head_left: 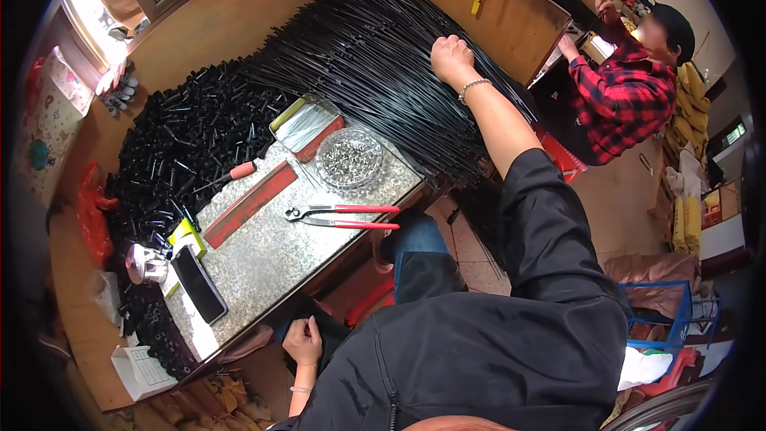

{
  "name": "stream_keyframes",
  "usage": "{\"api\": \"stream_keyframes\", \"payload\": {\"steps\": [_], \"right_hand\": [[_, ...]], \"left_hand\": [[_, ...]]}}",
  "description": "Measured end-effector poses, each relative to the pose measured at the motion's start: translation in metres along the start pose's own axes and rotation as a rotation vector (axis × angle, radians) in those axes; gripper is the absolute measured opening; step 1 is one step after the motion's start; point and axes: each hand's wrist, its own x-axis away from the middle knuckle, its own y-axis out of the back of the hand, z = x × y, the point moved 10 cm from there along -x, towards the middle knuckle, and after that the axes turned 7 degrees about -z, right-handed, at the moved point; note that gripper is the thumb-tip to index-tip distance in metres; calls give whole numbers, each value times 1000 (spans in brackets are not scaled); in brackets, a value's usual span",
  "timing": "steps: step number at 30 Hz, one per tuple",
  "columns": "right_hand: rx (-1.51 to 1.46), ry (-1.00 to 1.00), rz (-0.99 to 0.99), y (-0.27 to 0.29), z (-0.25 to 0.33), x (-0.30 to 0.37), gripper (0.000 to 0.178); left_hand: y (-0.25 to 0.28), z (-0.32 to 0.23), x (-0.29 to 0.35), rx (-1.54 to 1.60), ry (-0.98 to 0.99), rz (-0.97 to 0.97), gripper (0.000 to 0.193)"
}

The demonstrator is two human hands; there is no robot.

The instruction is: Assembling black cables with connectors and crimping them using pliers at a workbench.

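Observation:
My right hand (452, 60) is stretched out over a wide pile of long thin black rods (375, 56). Its fingers are curled down among the rods at the far right of the pile, and what they grip, if anything, is hidden. Low beside the near table edge, my left hand (303, 342) lies closed near my lap, with nothing visible in it. Pincers with red handles (343, 217) lie on the speckled stone tabletop (263, 259). Behind them stand a clear bowl (349, 160) of small shiny metal pieces and a small tray (307, 126) of thin pale pins.
A heap of short black parts (187, 128) covers the table's left side. Nearby lie a red flat bar (250, 206), a red-handled screwdriver (231, 175) and a phone (199, 286). Wooden boards (231, 12) wall the table. A person in a checked shirt (626, 96) sits at the right.

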Motion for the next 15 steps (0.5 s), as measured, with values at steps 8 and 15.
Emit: {"api": "stream_keyframes", "payload": {"steps": [8, 15], "right_hand": [[-121, -6, -91, 33, -21, -6, 18], [-187, -48, -126, 67, -42, -4, 23]], "left_hand": [[1, 1, -2, -6, -13, -13, 20], [2, 8, 3, 2, -21, -19, 20]]}}
